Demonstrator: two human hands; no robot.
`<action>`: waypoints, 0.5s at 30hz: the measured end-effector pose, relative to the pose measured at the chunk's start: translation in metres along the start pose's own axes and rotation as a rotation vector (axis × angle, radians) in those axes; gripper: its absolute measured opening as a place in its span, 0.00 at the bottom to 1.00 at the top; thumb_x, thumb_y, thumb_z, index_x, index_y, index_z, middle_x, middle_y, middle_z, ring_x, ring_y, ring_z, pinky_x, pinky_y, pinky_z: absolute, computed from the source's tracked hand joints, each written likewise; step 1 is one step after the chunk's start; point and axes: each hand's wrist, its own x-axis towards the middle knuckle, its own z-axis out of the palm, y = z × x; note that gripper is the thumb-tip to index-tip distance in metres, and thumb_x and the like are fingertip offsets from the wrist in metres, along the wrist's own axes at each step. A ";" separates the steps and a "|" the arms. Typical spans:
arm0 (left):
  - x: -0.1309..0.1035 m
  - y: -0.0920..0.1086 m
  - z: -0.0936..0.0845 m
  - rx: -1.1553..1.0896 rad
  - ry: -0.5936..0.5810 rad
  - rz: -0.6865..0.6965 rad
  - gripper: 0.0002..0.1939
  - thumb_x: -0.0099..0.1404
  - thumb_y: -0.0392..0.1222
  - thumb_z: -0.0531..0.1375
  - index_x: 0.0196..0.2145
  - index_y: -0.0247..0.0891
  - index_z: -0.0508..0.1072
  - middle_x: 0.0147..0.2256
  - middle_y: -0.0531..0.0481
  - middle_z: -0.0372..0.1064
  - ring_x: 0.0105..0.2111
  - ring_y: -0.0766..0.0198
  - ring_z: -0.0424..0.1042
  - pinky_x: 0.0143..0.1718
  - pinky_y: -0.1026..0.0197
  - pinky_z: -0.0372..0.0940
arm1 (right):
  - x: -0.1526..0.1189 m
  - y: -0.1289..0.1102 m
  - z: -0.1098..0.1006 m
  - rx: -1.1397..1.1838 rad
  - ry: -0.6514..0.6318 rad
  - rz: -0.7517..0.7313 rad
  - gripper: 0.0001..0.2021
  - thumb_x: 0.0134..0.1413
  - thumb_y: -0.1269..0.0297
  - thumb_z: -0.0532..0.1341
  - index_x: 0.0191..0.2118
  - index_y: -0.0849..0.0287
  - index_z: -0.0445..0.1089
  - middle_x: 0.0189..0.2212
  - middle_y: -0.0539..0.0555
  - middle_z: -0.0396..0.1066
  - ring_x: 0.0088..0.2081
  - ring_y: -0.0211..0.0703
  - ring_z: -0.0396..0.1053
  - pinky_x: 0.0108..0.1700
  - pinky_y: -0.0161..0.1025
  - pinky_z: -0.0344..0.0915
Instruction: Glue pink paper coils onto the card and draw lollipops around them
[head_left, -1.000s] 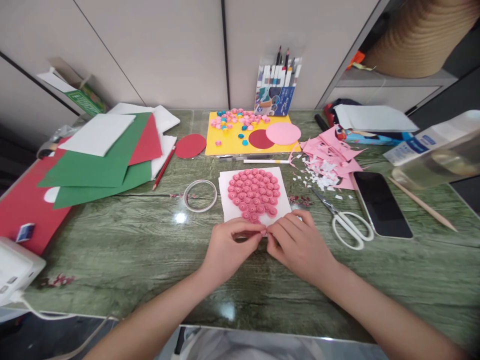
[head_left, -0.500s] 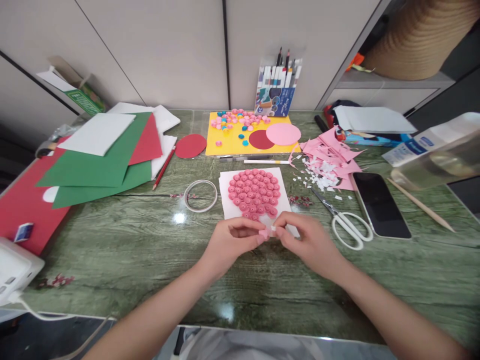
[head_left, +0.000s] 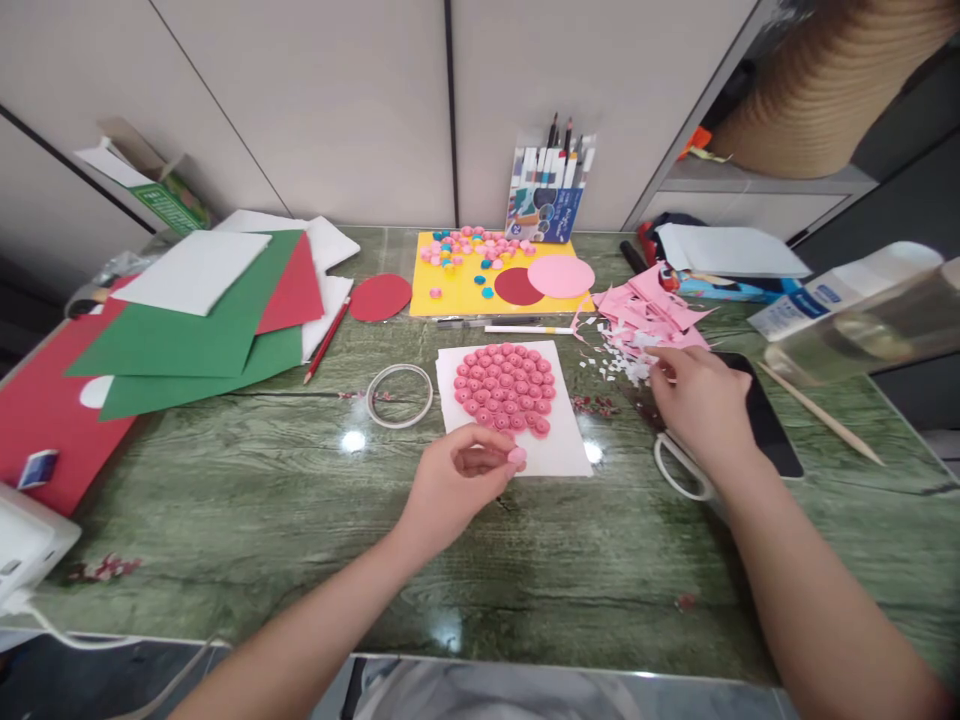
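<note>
My left hand (head_left: 466, 480) pinches a small pale pink paper coil (head_left: 517, 455) between thumb and fingertips, just over the lower edge of a white sheet (head_left: 566, 440). On that sheet sit many darker pink paper coils (head_left: 504, 385), packed closely in a rounded cluster. My right hand (head_left: 701, 405) is over at the right, fingers bent and tips close together at the pile of white paper bits (head_left: 630, 365). Whatever is between those fingertips is too small to make out. The hand and wrist partly cover white-handled scissors (head_left: 679, 470) and a black phone (head_left: 772, 425).
A roll of tape (head_left: 400, 395) lies left of the sheet. Behind it are a yellow board (head_left: 450, 290) with small coils, pink paper scraps (head_left: 652, 300) and a marker box (head_left: 544, 195). Coloured papers (head_left: 172, 330) spread left; a clear bottle (head_left: 855, 325) and wooden stick (head_left: 825, 415) lie right.
My right hand has left the coil and moved right and away to the white bits, over the scissors and phone. My left hand still holds the pink coil, slightly further left.
</note>
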 end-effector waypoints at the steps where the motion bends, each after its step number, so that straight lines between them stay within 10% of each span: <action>1: 0.000 0.000 0.000 0.033 0.002 0.028 0.08 0.52 0.40 0.66 0.28 0.36 0.72 0.30 0.49 0.73 0.30 0.65 0.72 0.33 0.63 0.67 | 0.000 -0.002 -0.002 0.002 0.019 0.004 0.15 0.54 0.67 0.51 0.44 0.59 0.70 0.34 0.60 0.71 0.37 0.50 0.66 0.32 0.41 0.48; 5: -0.003 -0.007 -0.003 0.274 0.015 0.316 0.02 0.57 0.35 0.61 0.31 0.38 0.74 0.33 0.48 0.73 0.34 0.63 0.72 0.38 0.61 0.68 | -0.007 -0.030 -0.017 0.211 0.004 -0.002 0.09 0.55 0.65 0.54 0.35 0.59 0.71 0.34 0.57 0.72 0.36 0.47 0.67 0.36 0.42 0.54; 10: -0.007 -0.022 -0.010 0.736 -0.009 0.845 0.14 0.60 0.28 0.56 0.41 0.42 0.74 0.40 0.46 0.74 0.40 0.62 0.72 0.44 0.60 0.66 | -0.031 -0.085 -0.041 0.799 -0.449 -0.068 0.06 0.55 0.62 0.56 0.29 0.56 0.68 0.28 0.49 0.70 0.31 0.41 0.66 0.34 0.38 0.61; 15: -0.009 -0.028 -0.011 0.942 -0.046 1.075 0.20 0.60 0.27 0.57 0.50 0.37 0.68 0.42 0.41 0.73 0.44 0.58 0.71 0.44 0.57 0.66 | -0.050 -0.113 -0.051 0.941 -0.606 -0.106 0.07 0.53 0.68 0.56 0.26 0.57 0.65 0.23 0.47 0.66 0.27 0.37 0.63 0.30 0.34 0.60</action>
